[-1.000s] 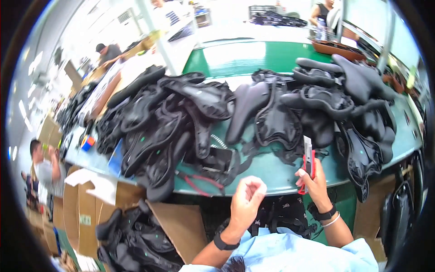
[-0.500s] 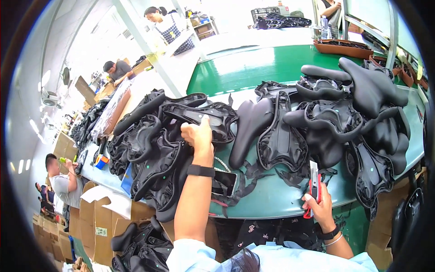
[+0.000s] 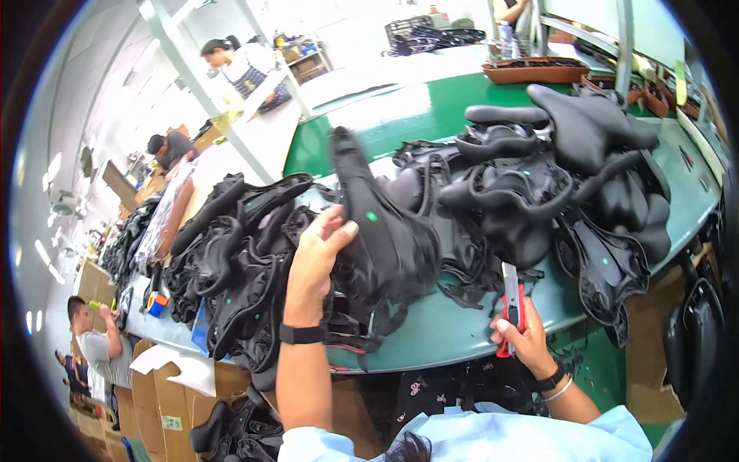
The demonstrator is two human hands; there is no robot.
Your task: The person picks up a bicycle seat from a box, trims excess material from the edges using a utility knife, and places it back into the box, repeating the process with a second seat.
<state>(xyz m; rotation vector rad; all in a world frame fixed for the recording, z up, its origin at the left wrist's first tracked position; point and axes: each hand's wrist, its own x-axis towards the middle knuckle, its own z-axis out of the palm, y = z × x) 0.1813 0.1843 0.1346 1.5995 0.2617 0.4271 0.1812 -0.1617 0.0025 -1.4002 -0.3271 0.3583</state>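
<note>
Curved black saddle (image 3: 381, 223), red-handled scissors (image 3: 510, 304)

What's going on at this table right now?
A person stands at a green worktable heaped with black bicycle saddles. Their left hand grips one black saddle and holds it tilted up above the pile. Their right hand holds red-handled snips near the table's front edge, blades pointing up. Cardboard boxes with more saddles sit below on the left, and other people work at tables behind.
</note>
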